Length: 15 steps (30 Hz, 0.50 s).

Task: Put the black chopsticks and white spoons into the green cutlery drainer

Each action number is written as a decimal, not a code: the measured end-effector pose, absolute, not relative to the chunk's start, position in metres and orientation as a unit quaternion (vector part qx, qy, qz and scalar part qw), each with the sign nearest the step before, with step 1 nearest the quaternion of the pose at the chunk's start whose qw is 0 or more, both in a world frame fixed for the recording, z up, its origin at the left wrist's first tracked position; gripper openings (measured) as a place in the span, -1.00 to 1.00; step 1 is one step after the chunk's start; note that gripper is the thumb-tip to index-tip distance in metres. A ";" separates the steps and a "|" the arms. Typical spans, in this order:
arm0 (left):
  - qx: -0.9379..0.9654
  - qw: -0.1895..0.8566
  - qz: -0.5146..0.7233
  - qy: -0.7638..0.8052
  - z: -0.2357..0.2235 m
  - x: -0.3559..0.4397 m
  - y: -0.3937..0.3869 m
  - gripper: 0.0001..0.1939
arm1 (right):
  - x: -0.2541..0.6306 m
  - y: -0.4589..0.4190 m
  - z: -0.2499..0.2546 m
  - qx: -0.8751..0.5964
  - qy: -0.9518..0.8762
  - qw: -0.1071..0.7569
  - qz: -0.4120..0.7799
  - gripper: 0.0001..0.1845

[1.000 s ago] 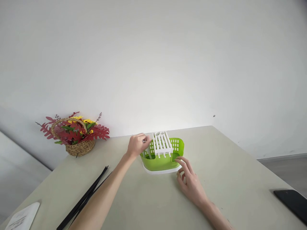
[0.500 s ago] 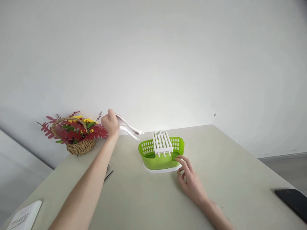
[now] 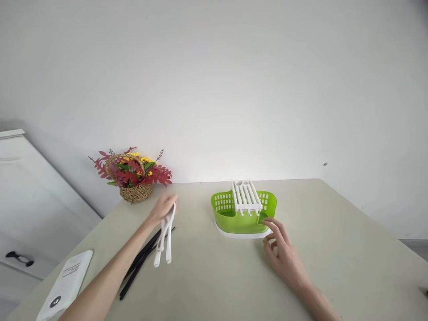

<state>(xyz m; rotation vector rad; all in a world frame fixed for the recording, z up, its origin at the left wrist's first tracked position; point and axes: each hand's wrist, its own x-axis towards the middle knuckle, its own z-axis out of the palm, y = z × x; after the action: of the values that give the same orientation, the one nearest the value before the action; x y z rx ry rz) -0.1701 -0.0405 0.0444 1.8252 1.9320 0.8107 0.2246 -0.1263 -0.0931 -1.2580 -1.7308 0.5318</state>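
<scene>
My left hand (image 3: 164, 208) is closed round several white spoons (image 3: 168, 240), whose handles hang down over the table; the fist hides their upper ends. Beneath and to the left of them lie black chopsticks (image 3: 137, 267), crossed in a loose heap. A green slotted basket (image 3: 230, 223) stands on a white base tray, with a white slatted rack (image 3: 247, 196) with round holes and small hooks laid across its middle. At its front right corner is my right hand (image 3: 282, 254), fingers apart and loosely bent, fingertips at the rim with nothing held.
A wicker basket of red and yellow flowers (image 3: 135, 191) stands at the back left by the wall. On the left edge of the table lies a flat white device (image 3: 68, 278). A white cabinet (image 3: 40, 214) with a dark handle is beyond that edge.
My left hand has come down from beside the flowers with the spoons, whose handles now point down instead of right. My view has swung left. The right hand stays at the green basket.
</scene>
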 end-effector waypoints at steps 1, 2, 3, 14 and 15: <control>0.653 0.179 0.265 0.687 0.039 -0.171 -0.046 -0.53 | 0.225 -0.127 -0.093 -0.511 -0.700 0.450 0.216 -0.55; 0.659 0.175 0.245 0.689 0.033 -0.171 -0.050 -0.53 | 0.225 -0.127 -0.092 -0.511 -0.701 0.449 0.216 -0.55; 0.665 0.170 0.225 0.691 0.028 -0.171 -0.053 -0.54 | 0.225 -0.128 -0.092 -0.510 -0.702 0.448 0.216 -0.55; 0.699 0.117 0.103 0.698 -0.015 -0.168 -0.065 -0.46 | 0.226 -0.126 -0.098 -0.513 -0.701 0.444 0.219 -0.57; 0.701 0.112 0.095 0.698 -0.018 -0.167 -0.065 -0.46 | 0.226 -0.126 -0.099 -0.512 -0.702 0.445 0.218 -0.57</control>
<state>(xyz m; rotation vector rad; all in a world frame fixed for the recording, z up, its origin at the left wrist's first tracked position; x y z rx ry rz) -0.1671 -0.0650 -0.0182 2.0571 2.0482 0.2798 0.2259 -0.1264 -0.0985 -1.2699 -1.7392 0.5403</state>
